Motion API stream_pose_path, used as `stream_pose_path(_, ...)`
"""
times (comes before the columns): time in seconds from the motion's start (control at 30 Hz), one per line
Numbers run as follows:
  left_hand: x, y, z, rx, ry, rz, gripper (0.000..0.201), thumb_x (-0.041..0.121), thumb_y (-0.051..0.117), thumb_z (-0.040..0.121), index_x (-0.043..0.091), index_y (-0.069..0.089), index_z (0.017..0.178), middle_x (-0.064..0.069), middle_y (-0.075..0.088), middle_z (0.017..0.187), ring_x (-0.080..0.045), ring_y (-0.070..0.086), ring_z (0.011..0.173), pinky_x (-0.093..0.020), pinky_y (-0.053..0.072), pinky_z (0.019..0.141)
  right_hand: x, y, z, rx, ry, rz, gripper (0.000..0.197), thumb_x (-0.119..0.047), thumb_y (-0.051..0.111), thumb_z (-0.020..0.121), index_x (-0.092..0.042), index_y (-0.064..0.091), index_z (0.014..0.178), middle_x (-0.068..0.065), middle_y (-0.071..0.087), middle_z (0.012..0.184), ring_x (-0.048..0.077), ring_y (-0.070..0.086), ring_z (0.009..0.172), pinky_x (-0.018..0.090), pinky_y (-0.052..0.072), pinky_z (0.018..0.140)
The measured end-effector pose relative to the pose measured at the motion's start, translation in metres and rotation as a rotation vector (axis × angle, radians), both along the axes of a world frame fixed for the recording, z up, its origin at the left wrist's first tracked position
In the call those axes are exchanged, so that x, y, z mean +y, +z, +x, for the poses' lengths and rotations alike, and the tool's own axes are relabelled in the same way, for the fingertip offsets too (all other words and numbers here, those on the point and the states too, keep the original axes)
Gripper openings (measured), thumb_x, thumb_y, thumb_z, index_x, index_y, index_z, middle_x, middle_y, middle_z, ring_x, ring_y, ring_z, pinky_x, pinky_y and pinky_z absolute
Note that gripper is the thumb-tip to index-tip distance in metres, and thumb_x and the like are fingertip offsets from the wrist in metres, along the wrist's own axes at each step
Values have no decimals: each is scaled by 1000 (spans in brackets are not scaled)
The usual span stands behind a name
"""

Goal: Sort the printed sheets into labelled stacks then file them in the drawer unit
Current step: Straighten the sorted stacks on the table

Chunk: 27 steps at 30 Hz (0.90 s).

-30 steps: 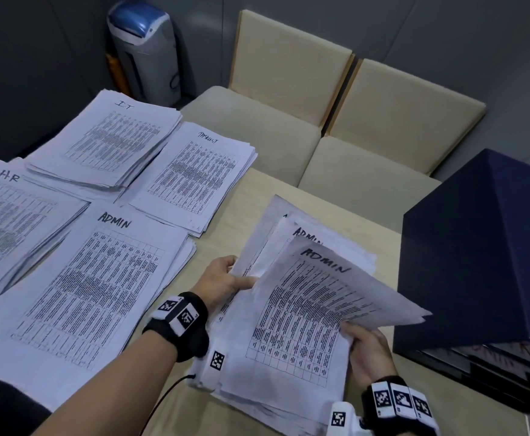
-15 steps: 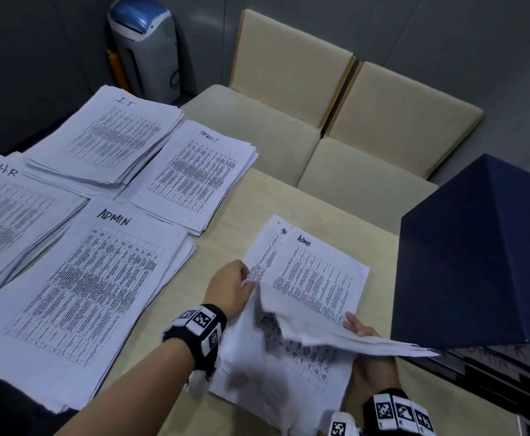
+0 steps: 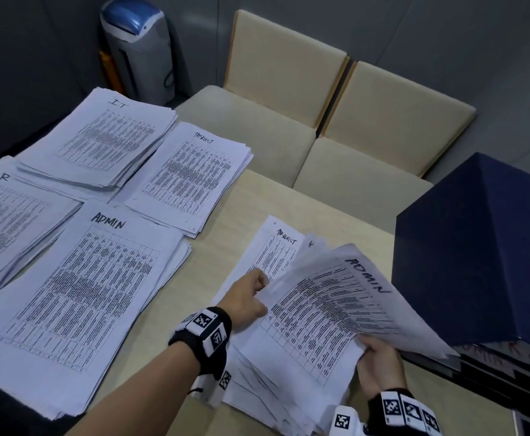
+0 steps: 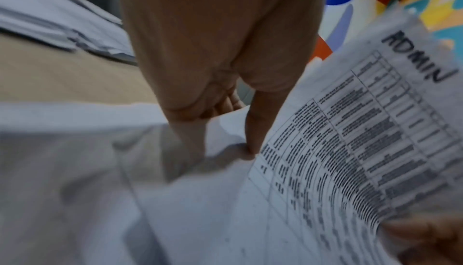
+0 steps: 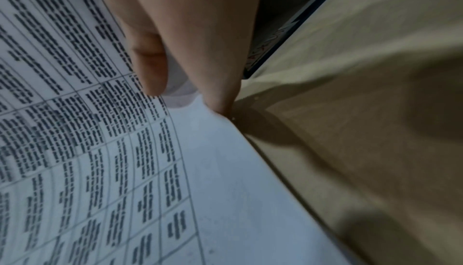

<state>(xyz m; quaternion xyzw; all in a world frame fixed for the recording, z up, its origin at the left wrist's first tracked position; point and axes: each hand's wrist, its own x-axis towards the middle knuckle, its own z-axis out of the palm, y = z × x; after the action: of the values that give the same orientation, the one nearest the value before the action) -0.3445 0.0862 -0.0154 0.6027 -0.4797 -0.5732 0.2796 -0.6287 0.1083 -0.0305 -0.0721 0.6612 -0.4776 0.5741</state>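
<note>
Four labelled stacks lie at the left of the table: IT point(image 3: 106, 136), TASKLIST point(image 3: 191, 174), HR point(image 3: 5, 215) and ADMIN point(image 3: 78, 287). An unsorted pile point(image 3: 266, 256) lies in front of me, a TASKLIST sheet showing on it. My right hand point(image 3: 370, 350) point(image 5: 188, 98) pinches the lower corner of several lifted sheets, thumb on top, with an ADMIN sheet point(image 3: 329, 309) point(image 4: 350, 140) uppermost. At that sheet's left edge, my left hand point(image 3: 257, 287) point(image 4: 225, 150) pinches the paper between thumb and forefinger. The dark blue drawer unit point(image 3: 477, 247) stands at the right.
The unit's dark drawer fronts point(image 3: 493, 369) with red writing face me at the lower right. Two beige chairs point(image 3: 288, 89) stand beyond the table point(image 3: 257, 199). A grey appliance with a blue top point(image 3: 137, 48) stands on the floor at the back left.
The lifted sheets, nearly flat half a second ago, have tilted up again, ADMIN face showing. The pile beneath now shows a TASKLIST sheet. My left hand has shifted to the lifted sheets' edge.
</note>
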Motion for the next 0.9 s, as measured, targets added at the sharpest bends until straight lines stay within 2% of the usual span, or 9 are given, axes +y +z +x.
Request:
stream_pose_path(0.17, -4, 29, 4, 206, 58, -2, 54, -17, 53, 62, 14, 62, 104, -3, 67, 76, -19, 60, 70, -29, 46, 57, -10, 21, 8, -21, 70, -94, 42, 2, 62, 87, 10, 54, 127, 32, 58, 136, 44, 60, 123, 47, 53, 90)
stream_pose_path(0.23, -9, 55, 6, 231, 67, -59, 29, 7, 61, 59, 11, 66, 87, -4, 59, 70, -20, 53, 67, -29, 42, 56, -22, 46, 17, -40, 165, -157, 57, -10, 75, 83, 2, 56, 135, 28, 65, 130, 45, 63, 119, 56, 51, 99)
stream_pose_path(0.3, -16, 80, 10, 209, 92, -153, 21, 28, 64, 56, 14, 59, 71, -8, 51, 70, -18, 47, 68, -27, 39, 57, -38, 76, 23, 7, 238, -266, 45, -15, 73, 88, -1, 61, 129, 25, 72, 116, 42, 69, 108, 54, 56, 94)
stream_pose_path(0.43, -32, 109, 19, 281, 180, -241, 43, 13, 81, 65, 8, 53, 97, -9, 65, 99, -25, 64, 88, -50, 56, 80, -64, 139, 45, 190, 332, -549, 83, -47, 88, 69, -2, 59, 132, 18, 73, 112, 38, 70, 104, 46, 56, 91)
stream_pose_path(0.53, -36, 123, 23, 345, 236, -317, 60, 19, 86, 74, 14, 52, 123, -4, 69, 117, -19, 70, 104, -37, 58, 88, -63, 160, 62, 207, 354, -684, 61, -44, 87, 71, -11, 68, 119, 9, 74, 118, 32, 67, 116, 51, 51, 101)
stream_pose_path(0.6, -32, 126, 25, 326, 287, -355, 61, 23, 84, 76, 15, 53, 128, -2, 70, 118, -14, 69, 106, -32, 58, 88, -57, 164, 70, 238, 376, -718, 28, -26, 79, 82, -14, 69, 105, -4, 78, 103, 16, 71, 104, 40, 53, 93)
stream_pose_path(0.7, -21, 112, 31, 235, 277, -260, 64, 36, 85, 72, 23, 53, 126, -2, 68, 120, -19, 68, 108, -45, 57, 91, -43, 146, 83, 334, 504, -598, 10, -9, 71, 90, -17, 69, 94, -15, 78, 85, -4, 71, 84, 23, 53, 81)
stream_pose_path(0.8, -13, 91, 38, 136, 197, -103, 46, 35, 79, 78, 20, 55, 115, -12, 66, 116, -33, 68, 101, -58, 56, 86, -39, 117, 90, 412, 568, -479, 20, -24, 73, 91, -5, 67, 87, 10, 73, 82, 26, 71, 97, 45, 55, 92)
stream_pose_path(0.9, -7, 92, 47, 37, 227, -162, 24, 34, 70, 90, 18, 58, 104, -5, 67, 102, -21, 68, 91, -49, 58, 86, -46, 114, 100, 449, 517, -466, 37, -49, 67, 90, -13, 64, 88, 6, 69, 85, 26, 66, 88, 35, 49, 84)
